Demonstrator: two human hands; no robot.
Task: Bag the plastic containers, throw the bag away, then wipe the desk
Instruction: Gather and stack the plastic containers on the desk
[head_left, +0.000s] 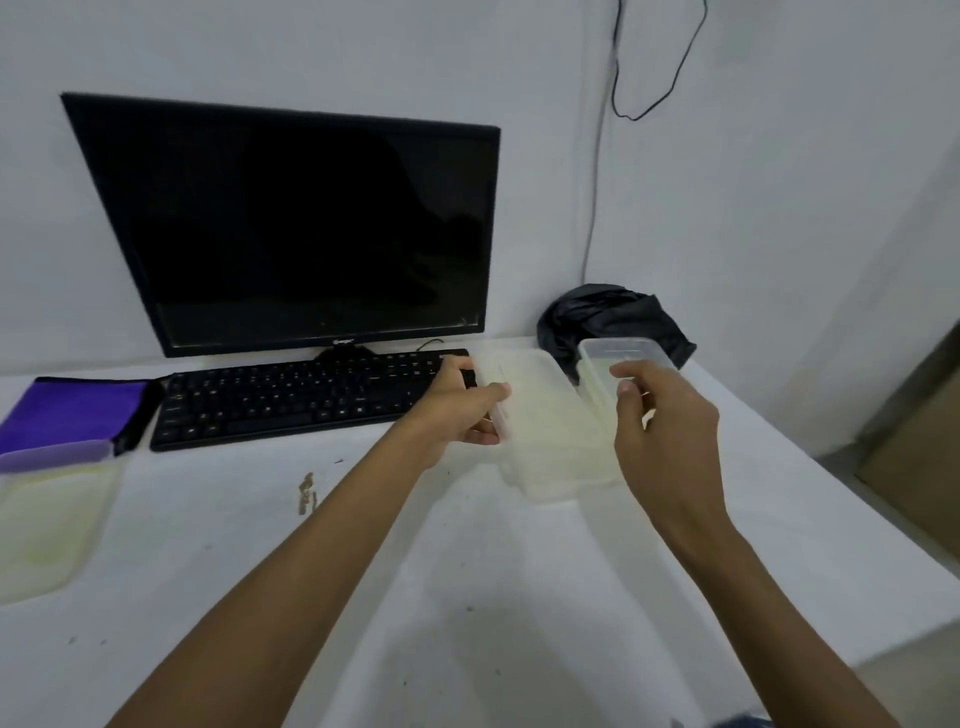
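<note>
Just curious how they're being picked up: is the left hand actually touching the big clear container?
Touching. The head view shows the left hand gripping the big container's left rim, thumb over the edge and fingers beneath it.

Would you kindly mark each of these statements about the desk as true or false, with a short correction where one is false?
1. The left hand holds the edge of the large clear container. True.
2. The monitor is switched on and shows a picture. False: its screen is dark.
3. A black bag lies crumpled on the desk behind the containers. True.
4. The right hand is flat on the desk, holding nothing. False: it has a grip on the smaller clear container.
5. The purple cloth lies right of the keyboard. False: it lies to the left.
</note>
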